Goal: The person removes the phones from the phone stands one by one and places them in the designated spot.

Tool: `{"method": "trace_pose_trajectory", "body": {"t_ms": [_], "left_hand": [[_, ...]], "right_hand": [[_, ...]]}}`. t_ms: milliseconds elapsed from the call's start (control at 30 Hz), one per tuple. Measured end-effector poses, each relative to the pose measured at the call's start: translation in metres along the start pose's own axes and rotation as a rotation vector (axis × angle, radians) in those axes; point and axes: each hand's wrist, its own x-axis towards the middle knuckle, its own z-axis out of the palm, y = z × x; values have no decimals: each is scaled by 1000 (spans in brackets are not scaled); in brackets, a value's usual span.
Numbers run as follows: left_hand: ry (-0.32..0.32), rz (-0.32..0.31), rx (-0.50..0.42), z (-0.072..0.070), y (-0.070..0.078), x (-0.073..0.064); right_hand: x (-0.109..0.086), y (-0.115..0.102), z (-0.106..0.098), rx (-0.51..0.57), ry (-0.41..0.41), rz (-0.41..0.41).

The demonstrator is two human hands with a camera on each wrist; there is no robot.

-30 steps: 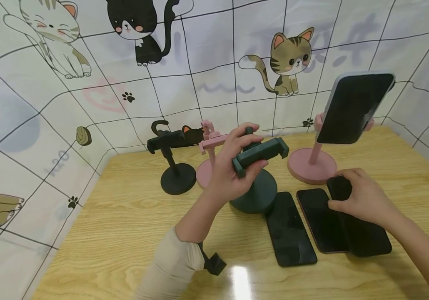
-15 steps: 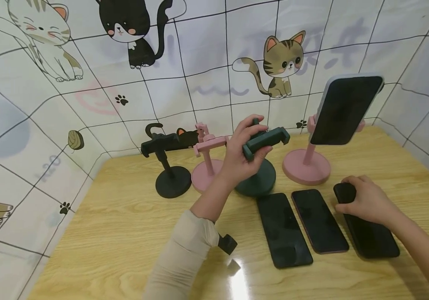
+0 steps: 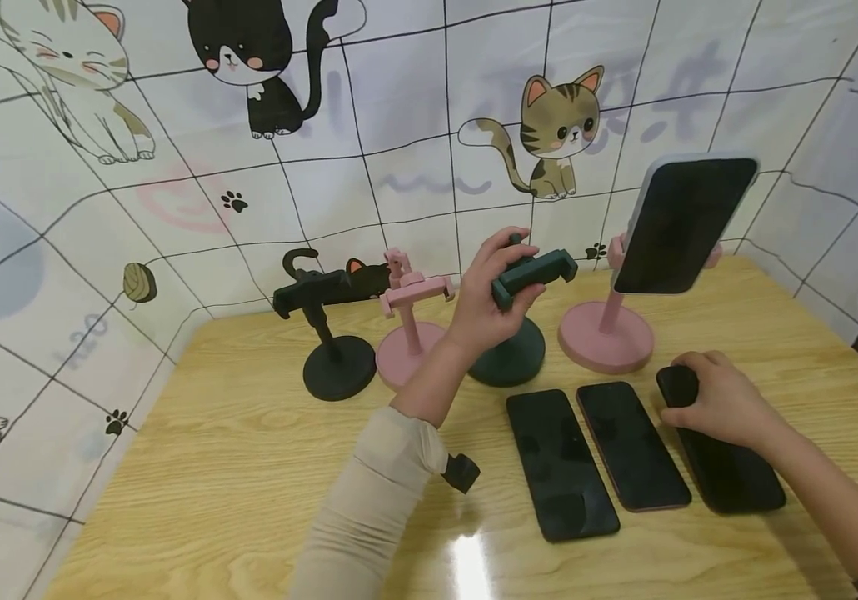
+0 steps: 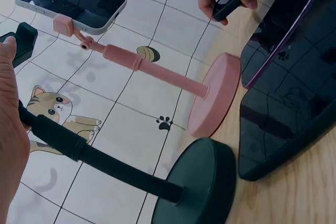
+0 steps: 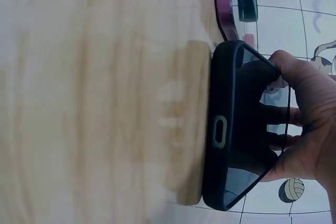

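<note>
My left hand [image 3: 485, 292] grips the clamp of a dark green phone stand [image 3: 515, 362], fingers behind it and thumb in front. The stand's round base shows near the table in the left wrist view. My right hand [image 3: 725, 400] pinches a black phone [image 3: 736, 471] in a dark case by its far end, thumb on one long side, fingers on the other. That far end looks raised in the left wrist view, the near end low at the table. Two more phones lie to its left, a middle one with a reddish edge [image 3: 635, 450] and a larger black one [image 3: 564, 467].
A pink stand [image 3: 609, 342] behind the phones carries a light-framed phone [image 3: 687, 225]. At the back left stand a black stand [image 3: 339, 371] and another pink stand [image 3: 402, 350], partly behind my left arm. A cat-print cloth [image 3: 399, 108] bounds the wooden table [image 3: 249, 483].
My left hand has shifted the green stand back, away from the larger black phone. My right hand has moved its phone rightward, off the reddish-edged one. The head view has turned slightly.
</note>
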Motion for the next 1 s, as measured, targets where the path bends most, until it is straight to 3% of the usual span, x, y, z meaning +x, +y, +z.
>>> {"method": "trace_pose_trajectory", "body": {"t_ms": [100, 333, 433, 733, 1000], "left_hand": [[-12, -37, -34, -3, 3, 3], [-23, -168, -70, -11, 25, 11], [-26, -231, -73, -11, 27, 12], [-31, -444, -196, -10, 31, 13], [-11, -482, -227, -11, 30, 12]], "right_hand": [[0, 1, 1, 6, -5, 7], [3, 2, 3, -17, -39, 15], [5, 3, 4, -23, -49, -3], [9, 7, 9, -36, -73, -8], [12, 9, 14, -91, -76, -4]]}}
